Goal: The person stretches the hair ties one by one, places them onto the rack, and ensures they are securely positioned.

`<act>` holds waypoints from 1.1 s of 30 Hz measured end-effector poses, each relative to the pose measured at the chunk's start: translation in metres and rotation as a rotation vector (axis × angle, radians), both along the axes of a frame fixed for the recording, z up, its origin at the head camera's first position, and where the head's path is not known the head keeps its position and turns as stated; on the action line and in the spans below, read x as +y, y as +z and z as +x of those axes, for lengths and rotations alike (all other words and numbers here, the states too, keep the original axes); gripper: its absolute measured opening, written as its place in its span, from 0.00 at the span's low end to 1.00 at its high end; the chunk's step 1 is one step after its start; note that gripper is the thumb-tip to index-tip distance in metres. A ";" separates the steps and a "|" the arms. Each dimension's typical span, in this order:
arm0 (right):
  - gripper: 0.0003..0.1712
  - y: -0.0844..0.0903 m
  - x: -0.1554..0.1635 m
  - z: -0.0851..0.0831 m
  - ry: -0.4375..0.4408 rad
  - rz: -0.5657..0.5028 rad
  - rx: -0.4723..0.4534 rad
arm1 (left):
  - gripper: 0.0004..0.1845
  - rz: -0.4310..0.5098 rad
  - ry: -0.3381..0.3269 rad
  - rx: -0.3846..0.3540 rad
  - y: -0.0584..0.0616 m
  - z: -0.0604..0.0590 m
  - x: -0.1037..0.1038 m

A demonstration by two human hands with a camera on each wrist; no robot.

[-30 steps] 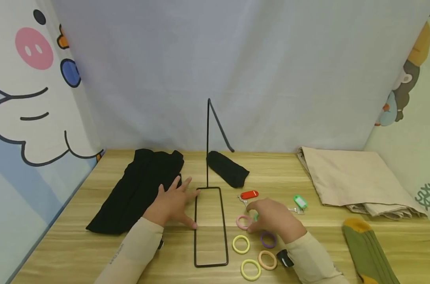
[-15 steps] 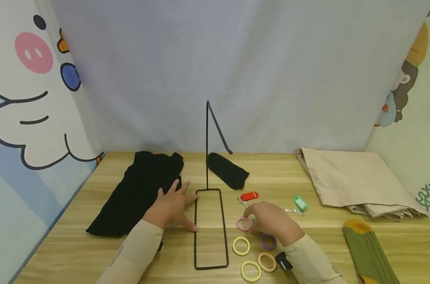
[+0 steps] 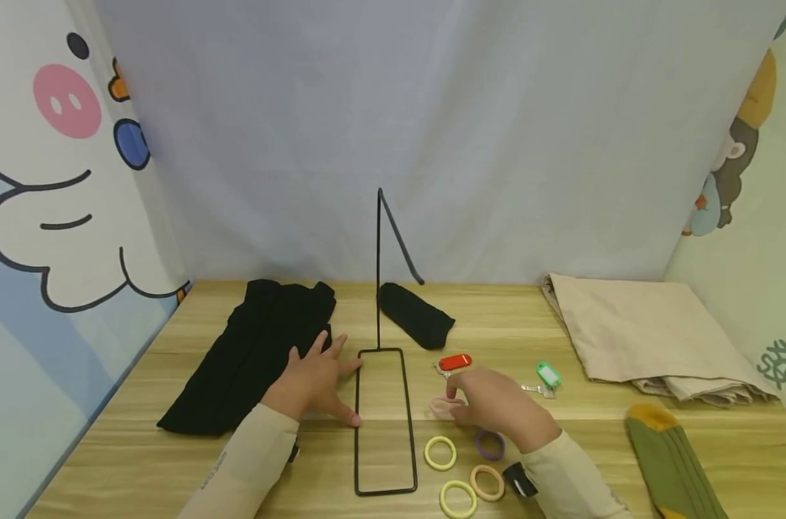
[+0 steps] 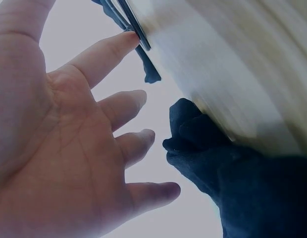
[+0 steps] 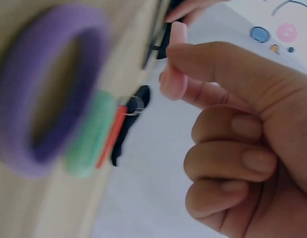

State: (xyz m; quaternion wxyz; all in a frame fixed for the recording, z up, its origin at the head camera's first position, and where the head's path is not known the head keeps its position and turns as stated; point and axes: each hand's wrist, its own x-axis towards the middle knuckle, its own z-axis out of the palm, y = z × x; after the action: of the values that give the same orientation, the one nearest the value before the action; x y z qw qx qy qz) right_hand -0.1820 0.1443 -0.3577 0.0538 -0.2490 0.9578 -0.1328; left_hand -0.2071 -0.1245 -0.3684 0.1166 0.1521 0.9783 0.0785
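The pink ring [image 5: 173, 87] is pinched between the thumb and a finger of the right hand [image 3: 506, 407]; the other fingers are curled in. It is best gripped lightly by its rim, so that its hole is not covered, and raised gently, so that the purple ring [image 5: 12, 104] is not bumped. The stand [image 3: 378, 317] seems to be touched by the left hand [image 3: 311, 382], its fingers spread and nothing held; with light pressure, sliding should be stopped. The pink ring is tilted at the right hand's fingertips, between the stand and that hand, near the red tag [image 3: 456, 362].
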 end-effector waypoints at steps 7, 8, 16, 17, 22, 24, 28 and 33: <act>0.07 0.027 -0.004 0.009 0.104 -0.057 0.107 | 0.49 0.010 0.009 0.010 0.003 0.001 -0.001; 0.08 0.031 -0.005 0.012 0.112 -0.063 0.122 | 0.49 0.012 0.009 0.010 0.003 0.001 -0.001; 0.07 0.053 -0.012 0.033 0.147 -0.171 0.393 | 0.49 0.025 0.018 0.012 0.003 0.001 -0.002; 0.08 0.055 -0.013 0.035 0.156 -0.193 0.445 | 0.49 0.028 0.020 0.013 0.003 0.001 -0.002; 0.10 0.062 -0.017 0.044 0.250 -0.334 0.693 | 0.49 0.033 0.018 0.019 0.002 0.001 -0.002; 0.08 0.066 -0.020 0.047 0.297 -0.414 0.758 | 0.49 0.033 0.017 0.018 0.002 0.001 -0.001; 0.08 0.076 -0.027 0.053 0.376 -0.593 0.869 | 0.49 0.032 0.013 0.013 0.001 0.001 0.000; 0.12 0.087 -0.034 0.063 0.388 -0.787 1.037 | 0.49 0.034 0.008 0.004 0.000 0.002 0.002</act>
State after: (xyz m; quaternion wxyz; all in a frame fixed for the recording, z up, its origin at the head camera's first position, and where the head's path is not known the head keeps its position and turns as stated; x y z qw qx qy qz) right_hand -0.1192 0.1101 -0.2705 -0.4844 -0.4489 0.6779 -0.3229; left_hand -0.2056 -0.1225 -0.3683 0.1119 0.1500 0.9777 0.0952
